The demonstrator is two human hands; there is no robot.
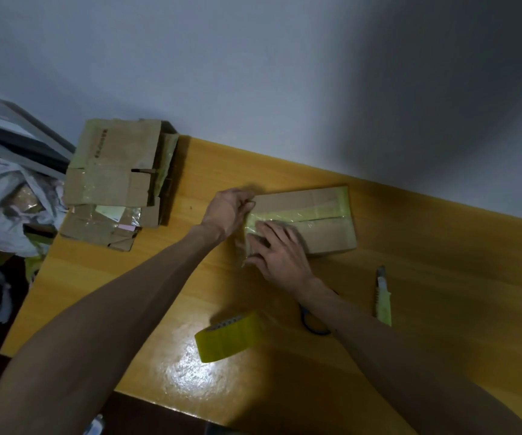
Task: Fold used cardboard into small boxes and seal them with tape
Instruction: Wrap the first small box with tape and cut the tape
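A small brown cardboard box (322, 211) lies on the yellow wooden table (441, 277), with a strip of yellowish tape along its top seam. My left hand (226, 211) holds the box's left end, fingers curled over the edge. Flat on the taped top near that same end lies my right hand (280, 252), its fingers spread and pressing the tape down. A roll of yellow tape (230, 335) lies on the table in front of the box, between my forearms.
A stack of flattened used cardboard (118, 183) sits at the table's back left corner. A yellow utility knife (383, 298) lies to the right of my right arm. Scissors (311, 321) are partly hidden under that arm. Bags and clutter (8, 208) fill the floor on the left.
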